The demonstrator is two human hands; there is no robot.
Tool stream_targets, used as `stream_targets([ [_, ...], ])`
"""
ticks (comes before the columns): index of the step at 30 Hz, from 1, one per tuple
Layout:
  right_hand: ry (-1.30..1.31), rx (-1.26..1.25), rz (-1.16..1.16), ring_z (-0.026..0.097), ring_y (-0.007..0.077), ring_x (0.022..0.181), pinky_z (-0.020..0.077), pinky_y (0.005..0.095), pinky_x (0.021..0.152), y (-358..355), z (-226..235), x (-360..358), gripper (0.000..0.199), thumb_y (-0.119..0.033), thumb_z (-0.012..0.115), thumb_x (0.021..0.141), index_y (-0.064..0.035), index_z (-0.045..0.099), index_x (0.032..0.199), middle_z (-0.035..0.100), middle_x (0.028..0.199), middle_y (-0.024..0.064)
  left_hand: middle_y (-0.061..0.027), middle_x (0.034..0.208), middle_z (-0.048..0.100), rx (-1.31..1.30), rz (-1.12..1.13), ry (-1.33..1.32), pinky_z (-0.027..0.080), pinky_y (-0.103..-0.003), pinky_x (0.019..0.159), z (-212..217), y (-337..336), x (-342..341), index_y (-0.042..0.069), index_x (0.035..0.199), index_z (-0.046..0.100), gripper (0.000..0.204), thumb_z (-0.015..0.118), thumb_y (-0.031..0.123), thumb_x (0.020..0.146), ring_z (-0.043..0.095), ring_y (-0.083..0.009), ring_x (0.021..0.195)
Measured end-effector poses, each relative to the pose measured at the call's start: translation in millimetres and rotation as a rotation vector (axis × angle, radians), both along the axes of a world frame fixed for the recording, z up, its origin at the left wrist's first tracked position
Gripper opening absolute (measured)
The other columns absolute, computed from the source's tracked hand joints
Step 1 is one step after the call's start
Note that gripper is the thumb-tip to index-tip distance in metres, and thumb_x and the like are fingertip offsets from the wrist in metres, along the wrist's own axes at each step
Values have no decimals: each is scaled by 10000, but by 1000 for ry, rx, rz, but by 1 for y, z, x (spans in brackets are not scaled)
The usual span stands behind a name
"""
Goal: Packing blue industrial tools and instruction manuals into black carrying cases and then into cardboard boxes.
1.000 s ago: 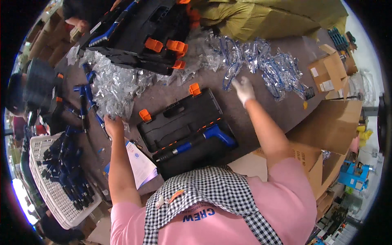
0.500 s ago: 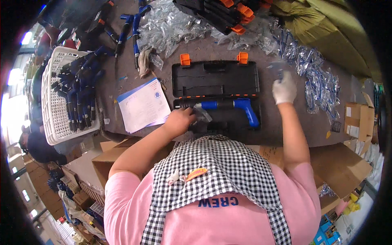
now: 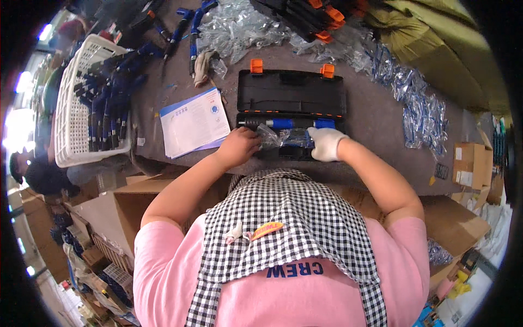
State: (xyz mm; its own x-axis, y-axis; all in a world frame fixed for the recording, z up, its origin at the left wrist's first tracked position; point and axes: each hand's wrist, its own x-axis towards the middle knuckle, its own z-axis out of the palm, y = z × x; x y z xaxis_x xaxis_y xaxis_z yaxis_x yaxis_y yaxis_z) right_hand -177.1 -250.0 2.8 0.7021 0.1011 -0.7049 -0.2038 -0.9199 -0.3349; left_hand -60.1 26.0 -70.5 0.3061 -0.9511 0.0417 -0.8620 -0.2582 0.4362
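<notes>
A black plastic hinged case (image 3: 291,90) lies open on the dark grey worktop (image 3: 376,109), in front of the person. The long black-and-blue tool (image 3: 282,123) is already inside, set lengthwise along the hinge side of the near half. The lid lies back with its two orange latches (image 3: 256,66) unfastened, so closing is not yet done.

The bare left hand (image 3: 239,146) is at the near half's left end, fingers curled beside a crumpled clear plastic packet (image 3: 268,137); whether they pinch it cannot be told. The white-gloved right hand (image 3: 326,143) reaches over the right end, its fingers seemingly narrowed on the end of a clear-wrapped blue packet (image 3: 296,138), which lies just on the near side of the tool. Whether either packet is fully seated is unclear.

White printed sheets with blue edges (image 3: 196,122) lie outside the case, to its left. Farther left, a white perforated plastic basket (image 3: 66,125) holds many black-and-blue tools (image 3: 106,109). Beyond the case are a heap of clear packets (image 3: 239,30), a row of wrapped blue packets (image 3: 422,111) and more black cases with orange latches (image 3: 297,19). At lower right, an open brown cardboard box (image 3: 452,218) contains clear-wrapped items (image 3: 438,253).
</notes>
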Motion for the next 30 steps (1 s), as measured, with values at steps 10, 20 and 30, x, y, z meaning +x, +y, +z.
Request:
stream_targets([
  [10, -404, -123, 130, 573, 347, 984, 492, 422, 858, -5, -18, -4, 284, -297, 707, 764, -16, 663, 777, 601, 974, 144, -180, 1074, 582, -197, 786, 66, 474, -436, 848, -10, 29, 49, 28, 1114, 595, 504, 768, 299, 725, 553, -383, 1020],
  [20, -552, -180, 223, 567, 281, 949, 511, 385, 803, 9, -37, -19, 121, -10, 554, 735, -37, 652, 801, 601, 980, 73, -147, 1217, 540, 385, 510, -72, 464, -424, 944, -40, 66, 56, 44, 1168, 601, 657, 826, 307, 609, 506, -349, 1122],
  [30, -670, 106, 104, 482, 326, 1165, 400, 425, 1006, -10, -26, -28, 159, -57, 619, 689, -81, 684, 832, 593, 1203, 120, -148, 1121, 581, 236, 447, 84, 471, -418, 932, -58, 96, 55, 39, 1131, 622, 515, 761, 126, 643, 527, -365, 1088],
])
